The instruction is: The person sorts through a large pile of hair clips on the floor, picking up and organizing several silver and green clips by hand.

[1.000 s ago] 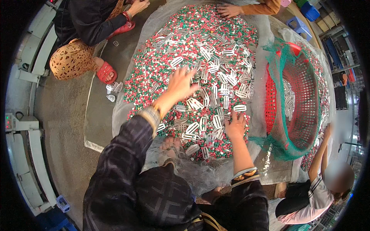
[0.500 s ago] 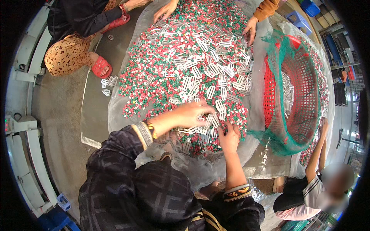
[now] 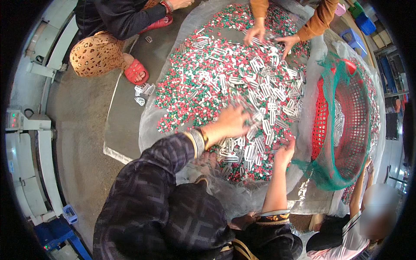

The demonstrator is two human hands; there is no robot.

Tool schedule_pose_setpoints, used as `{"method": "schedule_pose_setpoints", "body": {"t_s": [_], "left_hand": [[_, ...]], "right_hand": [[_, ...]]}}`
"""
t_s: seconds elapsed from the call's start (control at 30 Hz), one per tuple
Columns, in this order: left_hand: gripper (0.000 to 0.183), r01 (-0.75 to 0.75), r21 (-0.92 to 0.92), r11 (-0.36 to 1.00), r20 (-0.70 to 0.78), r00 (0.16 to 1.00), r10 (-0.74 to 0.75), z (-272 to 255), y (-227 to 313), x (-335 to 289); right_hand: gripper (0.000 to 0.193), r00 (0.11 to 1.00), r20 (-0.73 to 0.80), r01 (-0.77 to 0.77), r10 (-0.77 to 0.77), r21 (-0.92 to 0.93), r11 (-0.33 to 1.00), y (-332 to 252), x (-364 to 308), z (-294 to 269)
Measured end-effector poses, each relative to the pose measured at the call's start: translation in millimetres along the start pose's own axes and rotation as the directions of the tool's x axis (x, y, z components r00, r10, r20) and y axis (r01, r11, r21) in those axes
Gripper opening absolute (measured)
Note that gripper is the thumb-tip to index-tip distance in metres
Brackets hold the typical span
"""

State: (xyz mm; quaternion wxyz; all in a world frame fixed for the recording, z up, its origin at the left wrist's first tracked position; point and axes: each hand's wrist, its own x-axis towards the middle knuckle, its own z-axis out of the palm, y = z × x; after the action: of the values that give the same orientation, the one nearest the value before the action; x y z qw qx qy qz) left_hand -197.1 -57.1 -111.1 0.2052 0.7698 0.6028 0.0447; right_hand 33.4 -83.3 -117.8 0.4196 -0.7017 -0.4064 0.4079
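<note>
My left hand (image 3: pixel 234 120) reaches over a wide heap of small red, green and white pellets (image 3: pixel 184 102), its fingers smeared by motion beside slotted metal buckles (image 3: pixel 267 130). Several such silvery buckles lie scattered through the pellets, most densely in front of my two hands. To the right, my right hand (image 3: pixel 284 155) is closed at the heap's near right side, and a thin metal buckle (image 3: pixel 274 151) shows at its fingertips. A translucent mesh sheet (image 3: pixel 149 117) lies under the heap.
Another person's hands (image 3: pixel 255 33) in brown sleeves work at the far side. At the right stands a red perforated basket (image 3: pixel 320 125) draped with green netting (image 3: pixel 331 143), with buckles inside. A red sandal (image 3: pixel 138 73) and loose buckles (image 3: pixel 145 89) are at the left.
The view has shifted, moving the scene rightward in the picture. My hands have moved farther apart, the right one drawing away from the near buckles. The brown-sleeved hands now reach into the heap.
</note>
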Motion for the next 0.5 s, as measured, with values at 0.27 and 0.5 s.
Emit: {"method": "schedule_pose_setpoints", "body": {"t_s": [0.27, 0.5], "left_hand": [[0.052, 0.298, -0.229, 0.927, -0.417, 0.830, -0.370, -64, -96, 23], [0.067, 0.528, -0.056, 0.847, -0.230, 0.819, -0.525, -45, -142, 48]], "right_hand": [[0.016, 0.990, -0.103, -0.101, 0.094, -0.061, 0.993, 0, 8, -28], [0.015, 0.994, -0.043, -0.098, 0.099, 0.012, 0.995, 39, 7, -26]]}}
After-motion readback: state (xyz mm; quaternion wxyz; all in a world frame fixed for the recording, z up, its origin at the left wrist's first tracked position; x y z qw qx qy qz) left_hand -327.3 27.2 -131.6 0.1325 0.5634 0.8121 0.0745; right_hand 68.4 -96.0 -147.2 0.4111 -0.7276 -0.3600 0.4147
